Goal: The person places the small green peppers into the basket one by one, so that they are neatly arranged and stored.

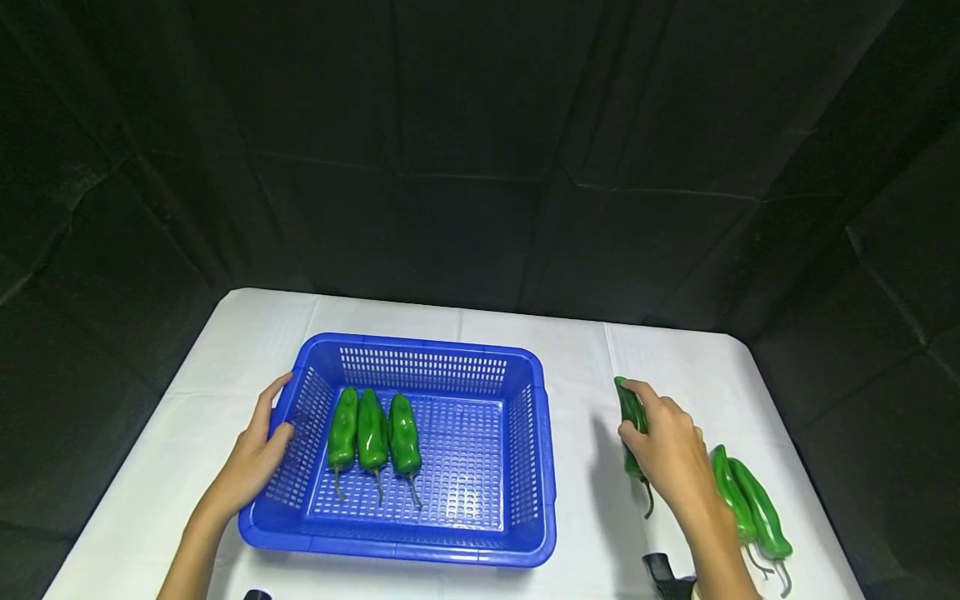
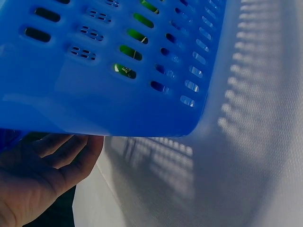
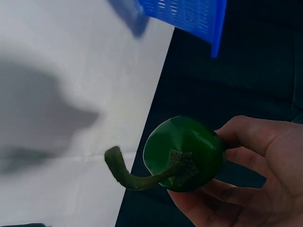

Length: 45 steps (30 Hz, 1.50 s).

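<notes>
My right hand (image 1: 670,446) pinches a green chili pepper (image 1: 632,406) between thumb and fingers, above the table to the right of the basket. In the right wrist view its curved stem end (image 3: 184,158) faces the camera. My left hand (image 1: 251,462) holds the left side of a blue plastic basket (image 1: 397,560), thumb at the rim and fingers along the outer wall. The left wrist view shows those fingers (image 2: 80,158) against the basket's edge. Inside the basket, three green peppers (image 1: 372,429) lie side by side toward the left, stems toward me.
Two more green peppers (image 1: 759,508) lie together on the white table (image 1: 577,467), right of my right forearm. Beside that forearm is a black strap (image 1: 663,575), and a small dark object (image 1: 257,594) shows at the bottom edge. Black cloth (image 1: 465,167) hangs behind the table.
</notes>
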### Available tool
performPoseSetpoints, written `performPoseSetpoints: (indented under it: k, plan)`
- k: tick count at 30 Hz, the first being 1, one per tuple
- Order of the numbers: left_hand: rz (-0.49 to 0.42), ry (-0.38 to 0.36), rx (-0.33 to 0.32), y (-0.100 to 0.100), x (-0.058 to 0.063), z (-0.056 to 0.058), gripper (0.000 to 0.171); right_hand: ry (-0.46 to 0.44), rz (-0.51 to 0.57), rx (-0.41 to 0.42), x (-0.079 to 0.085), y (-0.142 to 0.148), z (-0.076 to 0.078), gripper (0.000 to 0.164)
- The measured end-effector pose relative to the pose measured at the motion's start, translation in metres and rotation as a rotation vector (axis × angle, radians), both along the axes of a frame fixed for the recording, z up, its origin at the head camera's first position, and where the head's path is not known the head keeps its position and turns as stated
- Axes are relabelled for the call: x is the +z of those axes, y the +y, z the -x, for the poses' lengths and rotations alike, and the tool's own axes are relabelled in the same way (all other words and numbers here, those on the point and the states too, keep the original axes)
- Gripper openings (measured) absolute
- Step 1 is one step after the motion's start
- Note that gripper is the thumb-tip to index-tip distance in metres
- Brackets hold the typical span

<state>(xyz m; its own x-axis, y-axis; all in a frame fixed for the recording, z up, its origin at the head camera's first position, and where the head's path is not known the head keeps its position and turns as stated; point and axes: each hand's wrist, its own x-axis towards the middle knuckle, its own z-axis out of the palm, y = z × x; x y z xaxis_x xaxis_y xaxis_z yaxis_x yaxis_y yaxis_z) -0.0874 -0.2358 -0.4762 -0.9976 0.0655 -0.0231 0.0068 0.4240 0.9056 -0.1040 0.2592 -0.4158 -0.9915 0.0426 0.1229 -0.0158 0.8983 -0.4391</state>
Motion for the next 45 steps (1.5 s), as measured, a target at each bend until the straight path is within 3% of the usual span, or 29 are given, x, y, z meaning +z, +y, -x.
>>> performPoseSetpoints:
  k: [30, 45]
  plan:
    - [-0.003, -0.002, 0.001, 0.001, 0.002, 0.001, 0.068, 0.068, 0.048, 0.062, 0.025, -0.044, 0.011, 0.051]
    - [0.028, -0.003, 0.009, 0.001, 0.001, 0.0, 0.068, 0.101, 0.086, 0.162, 0.036, -0.082, 0.023, 0.048]
